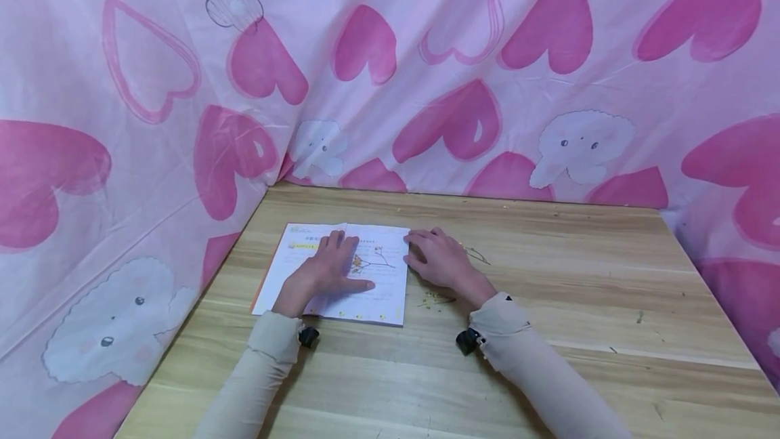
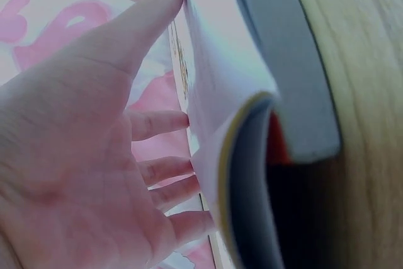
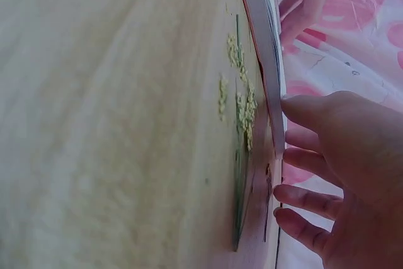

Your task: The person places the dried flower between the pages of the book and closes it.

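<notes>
An open book [image 1: 384, 307] with printed white pages lies on the wooden table. Across its right page is a thin flower sprig [image 1: 357, 264] with small orange-yellow blossoms. My left hand [image 1: 323, 268] rests on the book near the middle fold, fingers and thumb spread beside the sprig. In the left wrist view, the page edges [image 2: 230, 162] curve up near that hand's fingertips. My right hand [image 1: 441, 259] is at the book's right edge, its thumb touching the page edge in the right wrist view, fingers loosely extended. Nothing is gripped by either hand.
Right of the book, a pale yellow flower sprig [image 3: 245, 105] with a green stem lies on the table, with a thin dark stem [image 3: 267, 206] beside it. Small plant bits [image 1: 640, 317] are scattered on the wood. A pink heart-patterned cloth [image 1: 451, 120] hangs behind and along the left.
</notes>
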A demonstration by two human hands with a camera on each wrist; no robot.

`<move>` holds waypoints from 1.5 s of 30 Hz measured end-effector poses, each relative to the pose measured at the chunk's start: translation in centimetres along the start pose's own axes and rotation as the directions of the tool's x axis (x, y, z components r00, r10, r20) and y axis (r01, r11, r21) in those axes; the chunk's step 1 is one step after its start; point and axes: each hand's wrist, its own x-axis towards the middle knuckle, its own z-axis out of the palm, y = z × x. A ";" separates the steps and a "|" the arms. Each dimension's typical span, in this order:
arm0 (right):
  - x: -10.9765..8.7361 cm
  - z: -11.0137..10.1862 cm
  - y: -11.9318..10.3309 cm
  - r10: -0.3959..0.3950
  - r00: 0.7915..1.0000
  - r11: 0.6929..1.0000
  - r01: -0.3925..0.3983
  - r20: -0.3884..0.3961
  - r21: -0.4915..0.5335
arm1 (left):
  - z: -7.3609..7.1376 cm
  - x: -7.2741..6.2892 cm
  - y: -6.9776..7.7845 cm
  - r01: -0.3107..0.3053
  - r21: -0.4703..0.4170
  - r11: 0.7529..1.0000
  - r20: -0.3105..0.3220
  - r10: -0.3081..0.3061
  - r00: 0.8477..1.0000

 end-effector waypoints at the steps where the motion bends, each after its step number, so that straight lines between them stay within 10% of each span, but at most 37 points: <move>1: 0.0 0.0 0.0 -0.001 1.000 1.000 0.001 -0.001 0.001 | 0.0 -0.1 0.1 0.006 -0.002 1.000 0.005 -0.006 1.000; 7: 0.0 0.1 -0.1 -0.003 1.000 1.000 0.003 0.001 -0.006 | 0.5 -0.7 1.4 0.013 0.054 0.998 -0.073 -0.009 0.997; 14: -0.1 0.0 -0.3 -0.021 1.000 1.000 0.021 -0.003 0.002 | 2.0 -2.2 4.6 -0.166 0.155 0.974 -0.250 0.201 0.947; 25: -0.1 0.0 -0.3 -0.014 1.000 1.000 0.014 0.008 -0.021 | 3.7 -2.5 5.3 -0.215 0.002 0.977 -0.155 0.213 0.965; 45: -0.4 0.0 -0.1 -0.018 0.998 1.000 0.019 -0.052 0.013 | 3.8 -2.5 5.8 -0.339 0.051 0.940 -0.156 0.342 0.927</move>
